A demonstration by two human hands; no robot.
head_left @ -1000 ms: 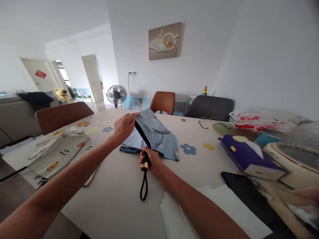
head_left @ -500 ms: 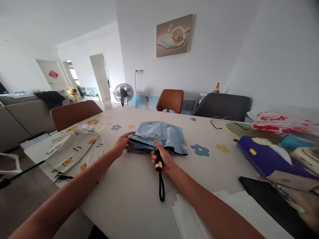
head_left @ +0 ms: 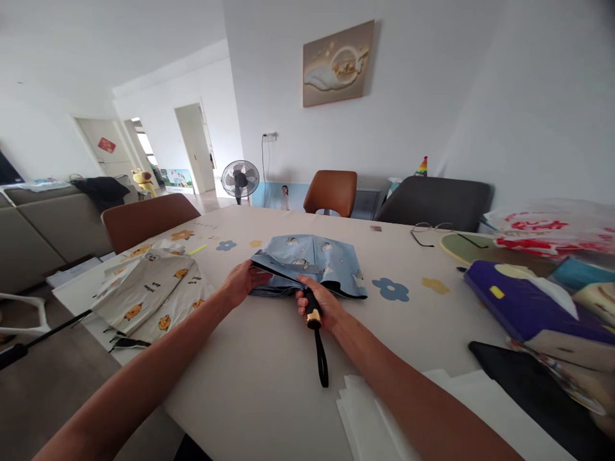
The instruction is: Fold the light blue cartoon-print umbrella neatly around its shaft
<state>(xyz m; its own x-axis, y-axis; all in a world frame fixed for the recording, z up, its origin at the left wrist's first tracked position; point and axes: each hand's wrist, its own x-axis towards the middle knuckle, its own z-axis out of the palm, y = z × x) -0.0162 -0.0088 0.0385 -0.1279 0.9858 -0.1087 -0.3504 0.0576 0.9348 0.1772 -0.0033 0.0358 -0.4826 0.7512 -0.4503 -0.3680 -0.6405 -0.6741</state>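
A collapsed light-blue umbrella lay in the middle of the worktop. The right hand had its fingers wrapped round the black handle, with the wrist loop trailing toward the near edge. The left hand gripped the canopy's left edge, fingers closed on the fabric. The panels seemed gathered flat, but the cloth looked loose, not yet wound or fastened. A cream patterned umbrella lay well to the left.

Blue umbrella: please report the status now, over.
Left hand pinches blue umbrella fabric. Right hand grips its handle. It lies collapsed on the table. Cream umbrella apart, left.
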